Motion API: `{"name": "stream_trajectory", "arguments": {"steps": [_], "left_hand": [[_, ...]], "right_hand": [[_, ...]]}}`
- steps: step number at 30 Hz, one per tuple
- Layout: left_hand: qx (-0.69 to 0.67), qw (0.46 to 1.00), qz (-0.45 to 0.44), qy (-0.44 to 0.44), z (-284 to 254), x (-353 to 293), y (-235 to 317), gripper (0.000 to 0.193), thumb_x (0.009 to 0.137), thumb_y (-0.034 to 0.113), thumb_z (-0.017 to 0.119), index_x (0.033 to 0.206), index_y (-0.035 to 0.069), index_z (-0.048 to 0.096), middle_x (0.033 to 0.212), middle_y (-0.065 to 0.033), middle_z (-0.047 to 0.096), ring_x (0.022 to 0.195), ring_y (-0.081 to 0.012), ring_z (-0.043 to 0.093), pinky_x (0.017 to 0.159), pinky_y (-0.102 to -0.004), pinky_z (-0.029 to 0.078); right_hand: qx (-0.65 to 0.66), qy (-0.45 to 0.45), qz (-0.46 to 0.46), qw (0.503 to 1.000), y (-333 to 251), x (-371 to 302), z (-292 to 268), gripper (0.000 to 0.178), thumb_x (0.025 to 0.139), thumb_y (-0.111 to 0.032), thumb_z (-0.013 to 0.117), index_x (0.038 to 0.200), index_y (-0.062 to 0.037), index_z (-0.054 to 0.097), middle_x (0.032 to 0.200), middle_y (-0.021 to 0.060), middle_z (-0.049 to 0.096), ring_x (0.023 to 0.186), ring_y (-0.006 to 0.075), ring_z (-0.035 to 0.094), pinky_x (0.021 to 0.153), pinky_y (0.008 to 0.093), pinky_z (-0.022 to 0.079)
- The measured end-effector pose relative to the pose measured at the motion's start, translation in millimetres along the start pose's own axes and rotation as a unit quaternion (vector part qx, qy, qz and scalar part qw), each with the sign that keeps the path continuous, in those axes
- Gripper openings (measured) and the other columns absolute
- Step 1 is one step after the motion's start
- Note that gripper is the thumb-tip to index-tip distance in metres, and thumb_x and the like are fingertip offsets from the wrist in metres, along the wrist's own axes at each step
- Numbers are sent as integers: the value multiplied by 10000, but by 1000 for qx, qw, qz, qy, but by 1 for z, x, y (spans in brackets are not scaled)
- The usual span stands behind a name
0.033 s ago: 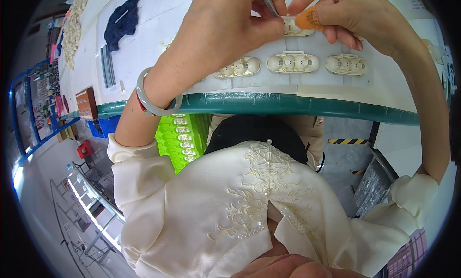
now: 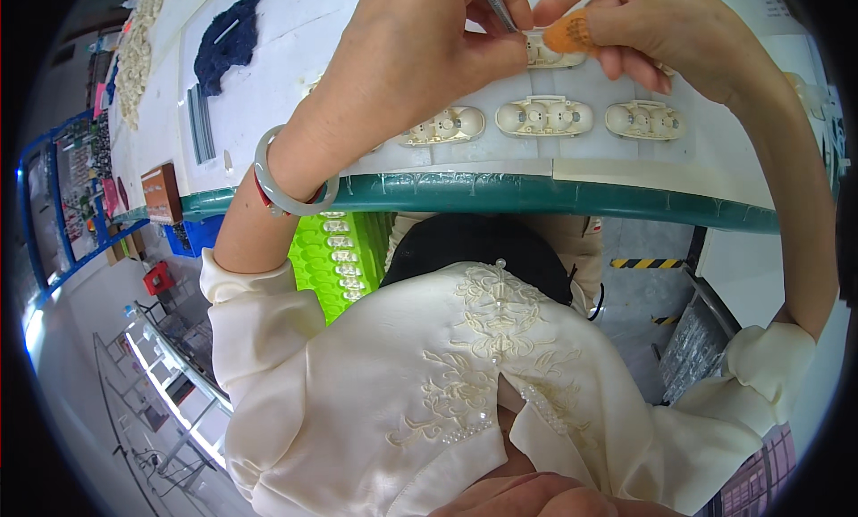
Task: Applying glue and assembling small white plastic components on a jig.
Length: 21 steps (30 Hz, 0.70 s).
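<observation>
My left hand is closed around slim metal tweezers, whose tip points down toward a cream oval plastic housing. Over that housing my right hand curls in from the right. An orange finger cot covers one of its digits, which is at the housing, and its index fingertip is close to the tweezers. Whatever lies between those fingertips is too small to make out. Nearer me stand similar housings in a row: one in the middle, one at right, and one partly behind my left wrist.
A dark blue cloth and grey strips lie on the white table at left, with a pile of cream parts beyond. The table's green edge runs before me. Below is a bright green tray holding several parts.
The orange-covered digit of my right hand has shifted slightly left over the housing. My left hand and the tweezers have barely moved.
</observation>
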<state>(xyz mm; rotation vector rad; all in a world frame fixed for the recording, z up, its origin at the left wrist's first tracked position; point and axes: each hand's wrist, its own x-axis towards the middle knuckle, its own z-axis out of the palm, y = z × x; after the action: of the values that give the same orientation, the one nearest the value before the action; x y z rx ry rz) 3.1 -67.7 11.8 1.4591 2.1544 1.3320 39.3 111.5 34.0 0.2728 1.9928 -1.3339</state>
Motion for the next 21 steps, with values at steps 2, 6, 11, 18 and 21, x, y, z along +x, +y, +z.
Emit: {"name": "stream_trajectory", "arguments": {"steps": [2,6,11,18,21], "left_hand": [[35,979,-199,-27,0,1,10,104,735,3,671,792,-49,602,721,-94,646,659,-125,637,617,-232,541],[37,979,-198,-32,0,2,9,103,729,-1,673,788,-44,600,712,-96,649,660,-123,638,586,-243,537],[20,979,-202,-30,-7,1,2,93,727,-10,672,781,-34,601,715,-89,651,638,-109,626,549,-213,510],[-41,977,-209,14,-64,-32,-15,179,845,-15,598,1022,-27,581,972,-88,637,920,-140,619,815,-205,484],[-19,969,-247,15,-46,-48,-6,130,817,-14,635,941,-35,601,887,-54,638,855,-97,612,745,-201,499]], "right_hand": [[37,-11,-9,999,4,4,1,160,833,-50,569,924,75,608,621,59,576,456,82,496,407,196,389],[29,-19,-5,999,4,11,2,167,835,-61,575,940,61,620,628,61,584,459,85,500,411,202,391],[29,-21,8,999,5,20,1,140,834,-50,568,913,45,632,617,57,590,468,83,505,415,201,386],[-64,-12,28,998,-16,16,5,137,794,-95,602,842,30,632,613,54,600,483,99,521,434,226,402],[-128,-17,40,991,-29,13,8,142,779,-104,607,827,27,631,611,54,602,487,106,526,444,231,411]]}}
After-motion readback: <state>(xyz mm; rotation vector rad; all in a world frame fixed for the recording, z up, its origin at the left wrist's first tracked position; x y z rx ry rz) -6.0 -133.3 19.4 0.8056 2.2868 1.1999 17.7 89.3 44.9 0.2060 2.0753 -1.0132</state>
